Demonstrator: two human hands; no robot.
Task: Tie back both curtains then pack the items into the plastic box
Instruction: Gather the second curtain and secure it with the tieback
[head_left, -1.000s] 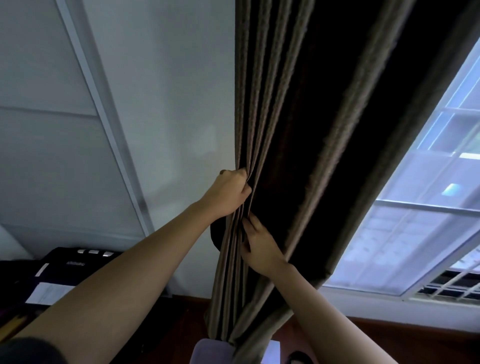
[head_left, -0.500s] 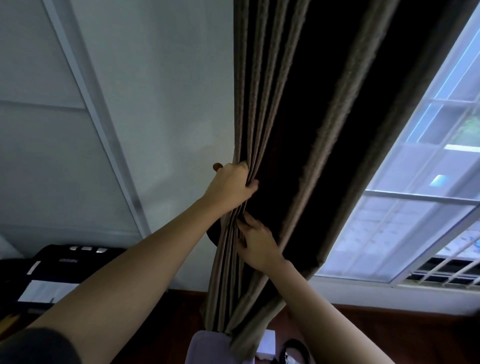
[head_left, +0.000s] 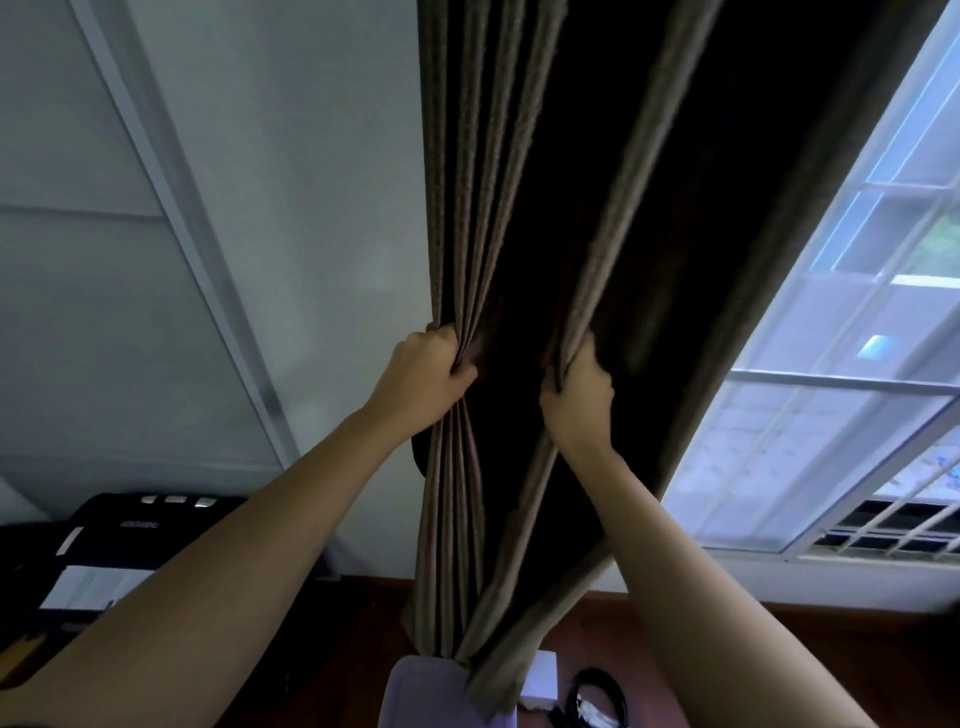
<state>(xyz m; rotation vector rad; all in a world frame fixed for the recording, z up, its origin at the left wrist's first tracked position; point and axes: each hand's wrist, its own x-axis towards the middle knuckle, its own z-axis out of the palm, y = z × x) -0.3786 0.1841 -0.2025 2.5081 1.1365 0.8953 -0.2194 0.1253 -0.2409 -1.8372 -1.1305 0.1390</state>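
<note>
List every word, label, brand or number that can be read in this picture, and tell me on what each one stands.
Nothing can be read with certainty.
black machine, lower left: a short pale marking, perhaps a brand name, too small and blurred to read.
white sheet lying on that machine: no print can be made out.
No other writing shows anywhere in the view.

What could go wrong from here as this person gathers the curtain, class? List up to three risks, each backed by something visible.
1. The left hand and right hand grip separate folds of the curtain. No tie-back shows, so freeing one grip may let the folds spread.
2. The broad fold beyond the right hand hangs ungathered and may escape the bundle.
3. The curtain's lower end hangs over the plastic box, so tugging could shift it.
</note>
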